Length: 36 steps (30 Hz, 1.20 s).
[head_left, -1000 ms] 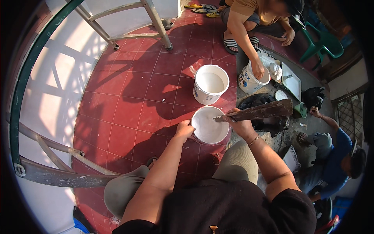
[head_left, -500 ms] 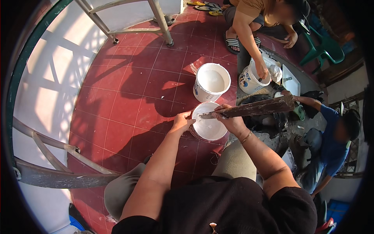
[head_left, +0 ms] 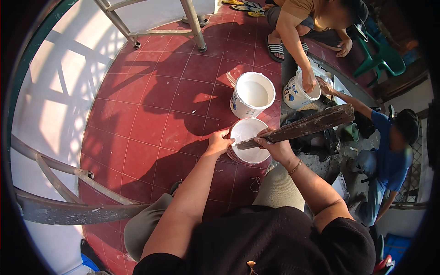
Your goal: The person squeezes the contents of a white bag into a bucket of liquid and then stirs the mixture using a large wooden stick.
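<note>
A white bucket (head_left: 247, 123) with white paint-like stuff inside stands between my knees on the red tiles. My left hand (head_left: 220, 143) is closed on its left rim, thumb over the edge. With my right hand (head_left: 277, 150) I grip a long, worn wooden plank (head_left: 311, 124) near its narrow end. That end slants down into the bucket's mouth, while the broad end sticks out to the upper right. Whether the tip dips into the white stuff is hard to make out.
Just beyond stands another white bucket (head_left: 237, 104) of white liquid. At the right, a crouching person's hand (head_left: 309, 82) reaches into a third bucket (head_left: 293, 97); a person in blue (head_left: 389, 151) reaches toward it. Metal frames (head_left: 197, 27) stand far left and near left (head_left: 82, 211).
The plank's lower end has shifted slightly toward me inside the bucket. The person in blue has stretched an arm farther up toward the third bucket. My left hand keeps its hold on the rim.
</note>
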{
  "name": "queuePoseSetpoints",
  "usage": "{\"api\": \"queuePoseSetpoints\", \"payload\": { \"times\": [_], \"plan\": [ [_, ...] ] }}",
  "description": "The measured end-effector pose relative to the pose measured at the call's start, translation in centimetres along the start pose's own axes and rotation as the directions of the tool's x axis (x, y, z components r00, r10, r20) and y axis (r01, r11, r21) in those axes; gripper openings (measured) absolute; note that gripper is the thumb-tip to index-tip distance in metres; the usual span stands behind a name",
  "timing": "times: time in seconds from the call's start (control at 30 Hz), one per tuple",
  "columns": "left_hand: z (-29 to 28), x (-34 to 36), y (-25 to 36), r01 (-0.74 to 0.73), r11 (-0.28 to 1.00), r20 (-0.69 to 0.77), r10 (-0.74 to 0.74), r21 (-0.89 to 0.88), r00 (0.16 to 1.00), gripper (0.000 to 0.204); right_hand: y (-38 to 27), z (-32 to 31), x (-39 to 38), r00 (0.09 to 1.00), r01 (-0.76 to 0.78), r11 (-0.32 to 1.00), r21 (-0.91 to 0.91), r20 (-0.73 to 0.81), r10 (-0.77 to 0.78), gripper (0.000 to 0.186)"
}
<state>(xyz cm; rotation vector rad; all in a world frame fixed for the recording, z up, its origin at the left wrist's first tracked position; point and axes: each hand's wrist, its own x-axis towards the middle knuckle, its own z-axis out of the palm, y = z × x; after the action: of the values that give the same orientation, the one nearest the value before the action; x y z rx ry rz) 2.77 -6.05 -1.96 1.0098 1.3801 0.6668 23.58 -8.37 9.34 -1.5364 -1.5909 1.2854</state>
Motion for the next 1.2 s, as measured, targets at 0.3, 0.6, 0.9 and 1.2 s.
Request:
{"api": "queuePoseSetpoints", "payload": {
  "times": [0.3, 0.6, 0.9, 1.2],
  "plan": [
    [0.1, 0.4, -0.4, -0.033, 0.998, 0.034, 0.031, 0.048, 0.999, 0.056, 1.2, -2.4, 1.7, 0.958, 0.248, 0.901, -0.356, -0.05, -0.283, 0.015],
    [0.0, -0.2, 0.8, -0.021, 0.998, 0.054, 0.018, 0.062, 0.998, 0.059, 0.7, 0.5, 0.6, 0.997, 0.038, 0.999, -0.035, -0.06, -0.04, 0.015],
    [-1.0, 0.7, -1.8, -0.117, 0.971, -0.026, 0.125, 0.21, 0.992, 0.058, 0.7, -2.7, 1.4, 0.943, 0.281, 0.856, -0.433, -0.042, -0.331, 0.014],
    [-0.1, 0.7, -0.3, -0.018, 0.999, 0.037, 0.017, 0.027, 0.999, 0.053, 0.5, 0.5, 1.5, 0.997, 0.057, 0.998, 0.005, -0.058, -0.057, 0.014]
  ]
}}
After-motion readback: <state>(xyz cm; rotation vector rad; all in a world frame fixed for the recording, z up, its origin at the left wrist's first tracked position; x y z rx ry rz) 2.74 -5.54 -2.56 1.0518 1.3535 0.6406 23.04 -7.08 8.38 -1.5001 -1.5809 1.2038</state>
